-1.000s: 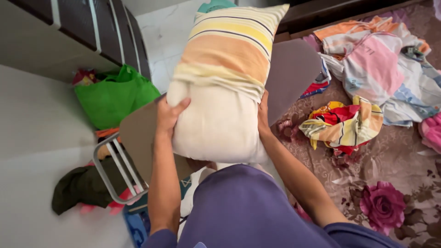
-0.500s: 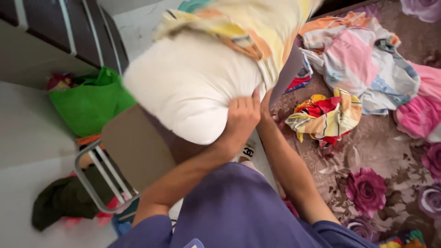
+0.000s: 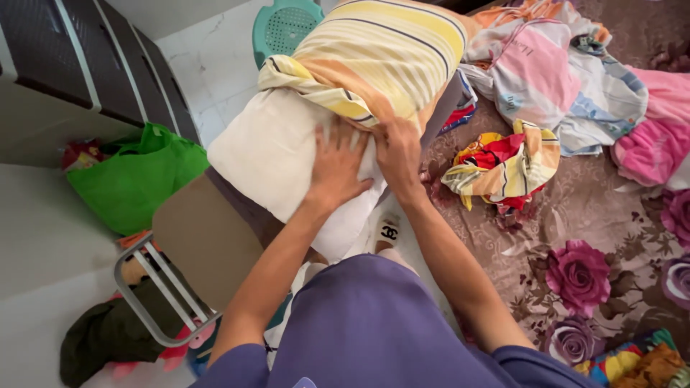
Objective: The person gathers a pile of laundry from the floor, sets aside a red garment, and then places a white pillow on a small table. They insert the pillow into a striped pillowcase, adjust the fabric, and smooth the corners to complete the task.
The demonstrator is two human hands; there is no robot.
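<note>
A white pillow [image 3: 269,154] lies tilted across a brown board [image 3: 208,237], its far half inside a striped yellow, orange and white pillowcase [image 3: 381,57]. My left hand [image 3: 336,167] lies flat on the bare white part, fingers spread, just below the bunched edge of the case. My right hand [image 3: 397,154] rests beside it at the case's edge; whether its fingers pinch the fabric is unclear.
A green bag [image 3: 133,183] sits at the left below dark drawers [image 3: 86,61]. A metal frame [image 3: 154,294] and dark cloth [image 3: 104,334] lie lower left. A crumpled striped cloth [image 3: 507,169] and heaped clothes [image 3: 557,72] lie on the floral bedspread [image 3: 611,223]. A teal stool [image 3: 287,25] stands behind.
The pillow came down from being held upright and swung over; it now lies on the board. Both hands moved from its sides onto its top surface.
</note>
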